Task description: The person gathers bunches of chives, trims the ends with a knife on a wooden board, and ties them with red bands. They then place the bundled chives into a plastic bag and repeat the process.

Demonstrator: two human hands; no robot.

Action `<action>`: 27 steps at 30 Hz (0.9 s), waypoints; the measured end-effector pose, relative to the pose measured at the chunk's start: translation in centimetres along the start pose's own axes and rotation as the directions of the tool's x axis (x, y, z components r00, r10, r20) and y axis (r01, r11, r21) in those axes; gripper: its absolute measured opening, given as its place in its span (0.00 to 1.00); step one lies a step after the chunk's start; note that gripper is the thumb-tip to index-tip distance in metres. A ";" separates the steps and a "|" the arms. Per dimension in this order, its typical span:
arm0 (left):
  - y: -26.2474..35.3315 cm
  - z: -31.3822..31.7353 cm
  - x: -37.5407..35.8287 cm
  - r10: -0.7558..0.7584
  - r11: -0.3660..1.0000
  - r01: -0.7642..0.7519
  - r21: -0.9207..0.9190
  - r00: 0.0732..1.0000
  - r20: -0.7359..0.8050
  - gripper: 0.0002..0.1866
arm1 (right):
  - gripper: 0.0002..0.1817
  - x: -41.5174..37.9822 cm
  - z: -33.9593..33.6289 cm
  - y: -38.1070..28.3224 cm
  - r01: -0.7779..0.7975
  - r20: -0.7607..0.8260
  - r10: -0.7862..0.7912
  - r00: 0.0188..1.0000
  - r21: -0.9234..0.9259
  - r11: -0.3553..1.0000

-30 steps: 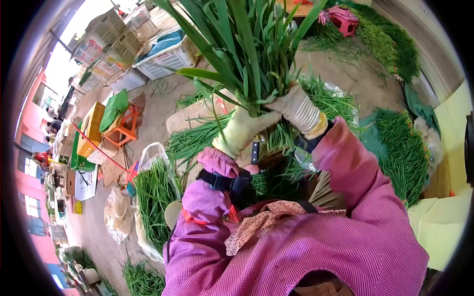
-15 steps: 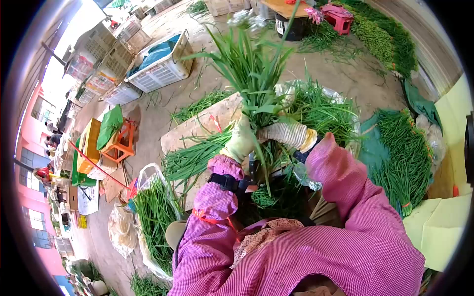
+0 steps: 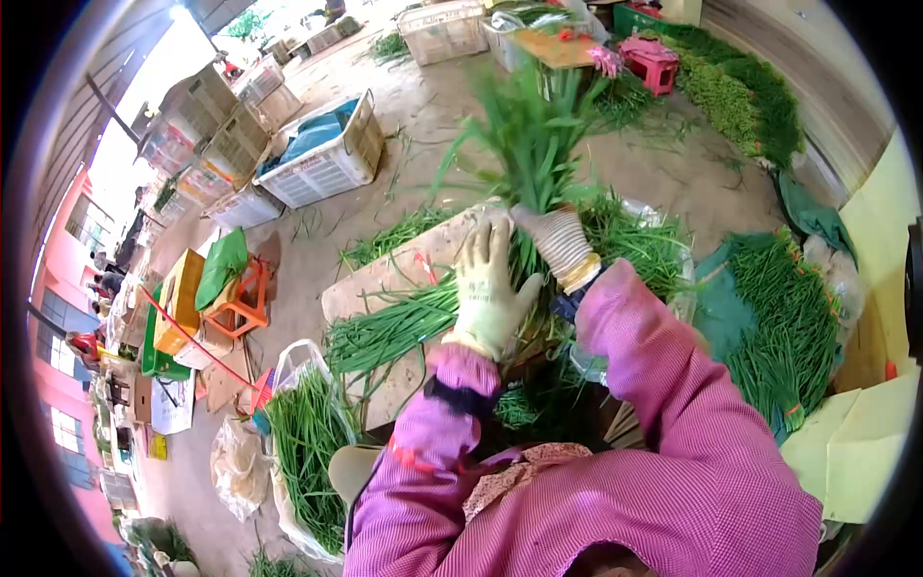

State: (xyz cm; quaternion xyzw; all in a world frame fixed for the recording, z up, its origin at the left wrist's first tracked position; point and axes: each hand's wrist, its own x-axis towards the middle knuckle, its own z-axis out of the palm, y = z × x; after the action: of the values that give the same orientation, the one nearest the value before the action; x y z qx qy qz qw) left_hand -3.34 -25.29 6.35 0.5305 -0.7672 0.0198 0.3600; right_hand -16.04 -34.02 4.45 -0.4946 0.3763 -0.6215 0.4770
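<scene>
A bunch of green chives [image 3: 534,135], its leafy tops blurred, stands upright in front of me. My right hand [image 3: 556,240], in a ribbed whitish glove, is closed around the bunch. My left hand [image 3: 488,288], in a pale glove, is held flat with its fingers stretched and thumb apart, just left of the stems. Under it a loose pile of chives [image 3: 394,327] lies on a worn board [image 3: 370,284]. More loose chives [image 3: 635,231] lie in a plastic-lined container to the right of my right hand.
A white bag of greens [image 3: 312,433] stands at lower left. Tied bundles [image 3: 788,337] lie on green cloth at right. An orange stool [image 3: 245,293] and a white crate [image 3: 327,154] are at left; a pink stool [image 3: 651,65] stands at the back.
My left hand has let go of the bunch and opened out beside it. My right hand still holds the bunch, which has shifted slightly right.
</scene>
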 end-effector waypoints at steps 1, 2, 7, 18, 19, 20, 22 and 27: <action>1.1 -2.0 -0.9 -0.081 0.993 0.085 -0.079 0.995 0.054 0.37 | 0.15 0.3 -0.4 -1.7 -0.064 -0.069 0.065 0.995 0.020 0.998; 1.9 -3.3 -2.0 -0.155 0.973 0.172 -0.154 0.981 0.115 0.35 | 0.15 0.8 -1.0 -2.9 -0.126 -0.137 0.131 0.982 0.044 0.991; 3.7 -2.2 -7.5 -0.241 0.066 0.655 -0.753 0.743 0.625 0.38 | 0.15 -3.0 -1.0 -4.6 0.241 -0.002 -0.244 0.970 0.155 0.958; 5.5 -6.4 -9.2 -0.028 -0.920 0.146 -0.363 0.901 0.434 0.25 | 0.25 -16.8 0.1 -8.4 0.372 0.702 -0.224 0.676 -0.063 0.926; 6.1 -6.9 -8.9 -0.265 -0.732 0.122 -0.671 0.855 0.445 0.22 | 0.26 -16.6 0.4 -9.2 0.497 0.735 -0.251 0.630 -0.133 0.858; 6.8 -7.4 -8.6 -0.487 -0.444 0.208 -0.871 0.761 0.430 0.19 | 0.26 -16.4 0.7 -9.8 0.578 0.760 -0.269 0.592 -0.168 0.798; 4.6 -8.2 -8.4 0.350 -0.932 0.360 0.049 0.854 0.384 0.18 | 0.27 -15.7 1.0 -10.0 0.696 0.795 -0.286 0.535 -0.223 0.683; 1.4 -11.1 -6.6 -0.417 -0.117 0.598 -0.793 0.695 0.586 0.29 | 0.34 -13.7 1.3 -1.0 0.768 0.889 -0.262 0.376 -0.457 -0.449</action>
State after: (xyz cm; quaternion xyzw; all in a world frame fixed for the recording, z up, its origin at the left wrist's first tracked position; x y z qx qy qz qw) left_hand 2.55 -14.85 11.24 0.4158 -0.3411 -0.6545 0.5314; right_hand -14.21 -20.52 2.23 -0.8767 0.2500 -0.2096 -0.3534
